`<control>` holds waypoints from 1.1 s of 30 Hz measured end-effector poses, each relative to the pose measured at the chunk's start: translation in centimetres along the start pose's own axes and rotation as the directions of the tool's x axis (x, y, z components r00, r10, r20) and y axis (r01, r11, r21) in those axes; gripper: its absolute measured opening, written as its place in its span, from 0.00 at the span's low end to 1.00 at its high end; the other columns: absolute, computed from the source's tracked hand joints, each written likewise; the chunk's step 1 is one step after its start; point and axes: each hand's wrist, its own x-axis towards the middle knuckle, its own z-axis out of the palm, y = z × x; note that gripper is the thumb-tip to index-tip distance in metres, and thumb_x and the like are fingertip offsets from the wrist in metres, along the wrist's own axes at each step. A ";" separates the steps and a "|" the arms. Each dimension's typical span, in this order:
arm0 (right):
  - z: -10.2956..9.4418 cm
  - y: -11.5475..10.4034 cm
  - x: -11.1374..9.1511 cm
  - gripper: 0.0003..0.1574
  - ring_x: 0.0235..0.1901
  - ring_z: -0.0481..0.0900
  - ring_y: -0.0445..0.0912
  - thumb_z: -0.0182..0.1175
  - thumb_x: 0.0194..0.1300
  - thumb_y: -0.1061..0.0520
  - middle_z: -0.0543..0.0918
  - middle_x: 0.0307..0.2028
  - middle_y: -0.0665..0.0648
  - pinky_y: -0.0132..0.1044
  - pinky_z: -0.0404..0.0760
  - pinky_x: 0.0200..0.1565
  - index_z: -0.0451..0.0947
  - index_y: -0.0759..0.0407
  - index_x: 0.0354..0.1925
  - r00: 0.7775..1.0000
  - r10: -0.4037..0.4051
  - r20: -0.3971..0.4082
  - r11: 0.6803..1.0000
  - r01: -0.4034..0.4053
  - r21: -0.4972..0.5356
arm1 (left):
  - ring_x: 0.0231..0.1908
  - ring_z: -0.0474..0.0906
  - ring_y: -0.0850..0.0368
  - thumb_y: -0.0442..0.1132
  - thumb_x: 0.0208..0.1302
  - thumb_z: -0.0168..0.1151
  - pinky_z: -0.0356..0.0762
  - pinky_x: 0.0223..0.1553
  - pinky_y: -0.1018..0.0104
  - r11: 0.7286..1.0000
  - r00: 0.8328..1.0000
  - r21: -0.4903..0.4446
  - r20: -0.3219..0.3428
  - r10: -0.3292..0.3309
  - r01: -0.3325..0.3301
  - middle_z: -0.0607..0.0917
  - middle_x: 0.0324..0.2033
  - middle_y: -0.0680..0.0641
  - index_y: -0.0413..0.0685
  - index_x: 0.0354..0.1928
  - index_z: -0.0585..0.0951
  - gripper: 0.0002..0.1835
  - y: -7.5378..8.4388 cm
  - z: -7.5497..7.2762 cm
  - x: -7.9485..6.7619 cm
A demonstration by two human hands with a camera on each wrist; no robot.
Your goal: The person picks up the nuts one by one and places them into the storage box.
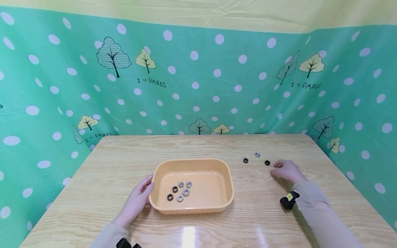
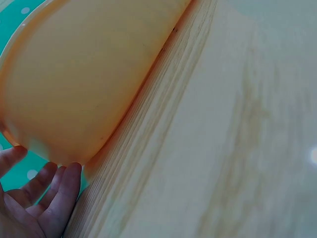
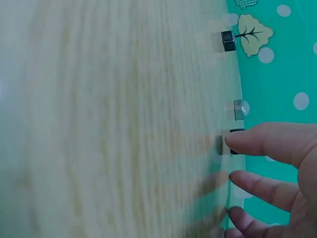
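Observation:
A shallow peach plastic bin (image 1: 217,205) stands on the table in the head view, with several silver hex nuts (image 1: 186,192) and two dark hex nuts (image 1: 170,197) inside at its left. My left hand (image 1: 136,198) rests against the bin's left end; in the left wrist view its fingertips touch the outer wall (image 2: 79,94). At the right, my right hand (image 1: 288,171) holds nothing, its thumb and fingers spread just beside a dark nut (image 1: 267,163). In the right wrist view one fingertip partly covers that dark nut (image 3: 237,149).
Left of the right hand, another dark nut (image 1: 245,160) and a silver nut (image 1: 257,155) lie on the wooden table (image 1: 124,148). A green dotted curtain (image 1: 198,69) hangs behind and at both sides. Black wrist cameras (image 1: 288,201) are strapped to both arms.

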 end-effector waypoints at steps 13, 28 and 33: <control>0.1 -1.1 0.6 0.28 0.48 0.67 0.69 0.62 0.55 0.51 0.72 0.49 0.78 0.56 0.71 0.45 0.74 0.70 0.47 0.997 0.033 -0.070 0.996 -0.039 -0.084 | 0.44 0.81 0.49 0.40 0.74 0.45 0.86 0.36 0.65 1.000 1.000 0.000 -0.002 0.009 -0.009 0.68 0.62 0.30 0.40 0.70 0.58 0.27 0.0 -0.1 0.0; 0.7 -2.2 1.2 0.25 0.47 0.64 0.69 0.62 0.55 0.50 0.70 0.48 0.77 0.55 0.71 0.44 0.75 0.69 0.43 0.993 0.060 -0.101 0.995 -0.067 -0.068 | 0.44 0.81 0.47 0.41 0.74 0.46 0.86 0.37 0.64 1.000 1.000 -0.003 -0.002 0.000 0.000 0.68 0.61 0.29 0.40 0.70 0.59 0.27 -0.2 -0.1 0.1; 0.8 -2.1 1.3 0.22 0.45 0.64 0.68 0.61 0.56 0.50 0.71 0.45 0.75 0.53 0.70 0.42 0.75 0.68 0.40 0.992 0.067 -0.106 0.995 -0.074 -0.067 | 0.43 0.81 0.48 0.40 0.73 0.46 0.86 0.36 0.63 1.000 1.000 0.000 -0.002 0.000 0.000 0.67 0.61 0.29 0.40 0.70 0.59 0.27 -0.1 0.0 0.1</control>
